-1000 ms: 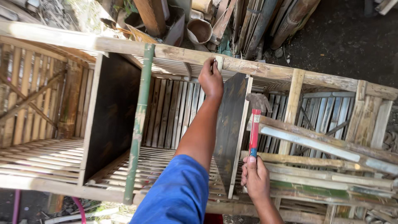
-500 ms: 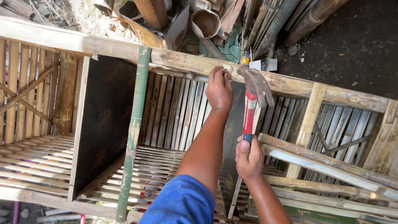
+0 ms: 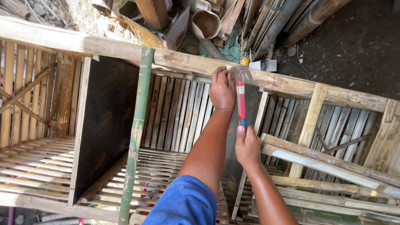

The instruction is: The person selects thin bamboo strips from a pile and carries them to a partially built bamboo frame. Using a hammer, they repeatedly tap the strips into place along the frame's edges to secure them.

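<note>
My left hand (image 3: 222, 89) rests on the top bamboo rail (image 3: 125, 52) of a slatted bamboo frame, fingers pinched together at the rail's edge. Whether it holds a nail is hidden. My right hand (image 3: 247, 146) grips the red and blue handle of a hammer (image 3: 241, 102). The hammer's metal head is blurred right beside my left fingertips at the rail. A dark upright panel (image 3: 237, 166) stands below the hammer, between my two arms.
A green bamboo pole (image 3: 137, 129) leans across the frame. Another dark panel (image 3: 104, 125) stands to the left. Beyond the rail lie a brown bowl (image 3: 206, 23), a small white box (image 3: 264, 65), wood offcuts and bamboo poles (image 3: 275, 21) on dark ground.
The hammer has swung forward and down, from raised beside my left hand to its head at the rail by my fingertips. My left hand stays on the rail. The view has shifted slightly.
</note>
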